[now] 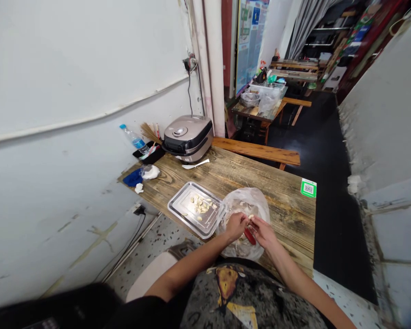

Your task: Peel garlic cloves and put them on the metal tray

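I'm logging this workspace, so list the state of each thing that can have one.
rice cooker: lid shut
bottle: capped, tilted
metal tray: holding pale pieces
plastic bag: open
left hand: curled, grip unclear
right hand: pinching a pale piece
upper wall plug: plugged in

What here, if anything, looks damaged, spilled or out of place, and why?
The wall at the picture's left looks marred: brownish streaks cross its otherwise pale lower part. The water bottle appears to lean in the black tray rather than stand upright. The pale pieces lie within the metal tray, unspilled.
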{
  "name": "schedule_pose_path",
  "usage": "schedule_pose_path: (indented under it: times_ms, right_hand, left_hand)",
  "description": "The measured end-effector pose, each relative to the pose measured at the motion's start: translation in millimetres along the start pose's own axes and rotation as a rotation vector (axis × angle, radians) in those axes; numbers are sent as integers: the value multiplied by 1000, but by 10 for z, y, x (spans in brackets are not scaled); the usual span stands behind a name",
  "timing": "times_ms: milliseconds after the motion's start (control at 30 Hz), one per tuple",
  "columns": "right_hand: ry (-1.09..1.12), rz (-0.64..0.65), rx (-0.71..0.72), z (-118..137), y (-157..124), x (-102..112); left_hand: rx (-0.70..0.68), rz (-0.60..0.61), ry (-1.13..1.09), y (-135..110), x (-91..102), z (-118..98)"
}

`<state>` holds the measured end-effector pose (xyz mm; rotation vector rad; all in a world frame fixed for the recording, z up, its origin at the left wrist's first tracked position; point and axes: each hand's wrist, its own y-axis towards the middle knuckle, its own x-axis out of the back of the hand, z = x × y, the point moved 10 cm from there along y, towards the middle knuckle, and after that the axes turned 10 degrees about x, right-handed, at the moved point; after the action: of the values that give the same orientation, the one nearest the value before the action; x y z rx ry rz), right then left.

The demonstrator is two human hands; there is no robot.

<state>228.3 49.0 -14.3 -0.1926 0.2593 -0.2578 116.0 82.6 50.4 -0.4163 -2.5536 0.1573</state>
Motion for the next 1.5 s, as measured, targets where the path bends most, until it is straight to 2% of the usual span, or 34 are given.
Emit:
schedule_pose_path:
  times_ms: [200,267,400,567,833,1200,1367,1500]
  right_hand:
    - [-35,-58,44,-10,23,151]
    - [-90,-57,95,51,15,169]
    - [-243,31,210,199,-18,73]
    - [-364,66,278,308,-70,-21]
    - [-372,98,327,465,-105,-96]
    - [-249,89,284,374,-110,-82]
    - [-25,16,124,209,-92,-37]
    - [202,-53,-7,109,-89,-21]
  left_hand:
    - [80,99,-115,20,-90,170]
    - [57,85,-135,10,-60,132]
    - [10,62,-145,-7,-10,26]
    - [-20,46,-100,0,18,-45]
    - [-178,-7,91,-36,79,-242]
    - [-163,-47,152,-20,57,-229]
    - [-52,-52,77,-18,103,-178]
    - [-28,-58,12,-32,132,-164]
